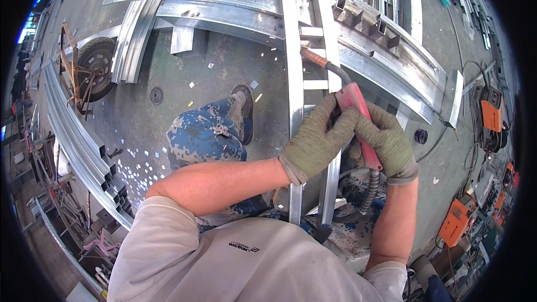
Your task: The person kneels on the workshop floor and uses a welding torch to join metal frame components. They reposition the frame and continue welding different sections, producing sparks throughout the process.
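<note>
Both my gloved hands are closed round the red handle of a welding torch (353, 100). My left hand (320, 141) wraps the upper part of the handle, and my right hand (387, 141) grips it from the right side. The torch's dark bent neck and copper-coloured nozzle point up and left, the nozzle lying over a ladder-like metal frame (295, 95) of two long rails with short crossbars. From the handle's lower end hangs a ribbed cable (370, 190). Some fingers are hidden behind the handle.
Metal beams (224, 17) lie across the far side, with square tube ends on the right. Long channel profiles (84, 151) and a wheel (96, 67) stand left. Orange machines (454, 222) are at the right. Small metal scraps (142, 162) litter the floor.
</note>
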`<state>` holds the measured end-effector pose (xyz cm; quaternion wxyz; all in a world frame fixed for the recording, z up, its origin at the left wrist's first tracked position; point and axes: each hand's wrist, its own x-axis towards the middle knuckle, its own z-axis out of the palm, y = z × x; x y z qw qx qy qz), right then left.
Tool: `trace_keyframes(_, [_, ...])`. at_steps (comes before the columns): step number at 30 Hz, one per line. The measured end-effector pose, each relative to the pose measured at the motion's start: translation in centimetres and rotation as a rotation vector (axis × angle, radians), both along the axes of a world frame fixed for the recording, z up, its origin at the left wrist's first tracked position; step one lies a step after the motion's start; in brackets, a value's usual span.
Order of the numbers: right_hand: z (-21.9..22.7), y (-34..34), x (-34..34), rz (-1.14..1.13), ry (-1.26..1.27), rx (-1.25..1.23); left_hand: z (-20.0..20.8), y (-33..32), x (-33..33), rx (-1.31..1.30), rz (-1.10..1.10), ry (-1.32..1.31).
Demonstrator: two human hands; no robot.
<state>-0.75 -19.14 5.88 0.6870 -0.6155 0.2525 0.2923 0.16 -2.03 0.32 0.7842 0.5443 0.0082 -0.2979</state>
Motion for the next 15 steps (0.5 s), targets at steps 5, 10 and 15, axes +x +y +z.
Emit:
trace_keyframes(5, [-0.25,-0.41,-0.44,0.021,-0.009,0.007,0.14,-0.20,-0.43,-0.055,0.027,0.011])
trace_keyframes(10, [-0.35,-0.15,-0.27,0.018,-0.031,0.026,-0.19,-0.02,0.04,-0.042,-0.008,0.036])
trace_keyframes(15, [0.15,0.22,0.16,0.010,-0.007,0.016,-0.54,-0.13,0.17,-0.020,0.004,0.016])
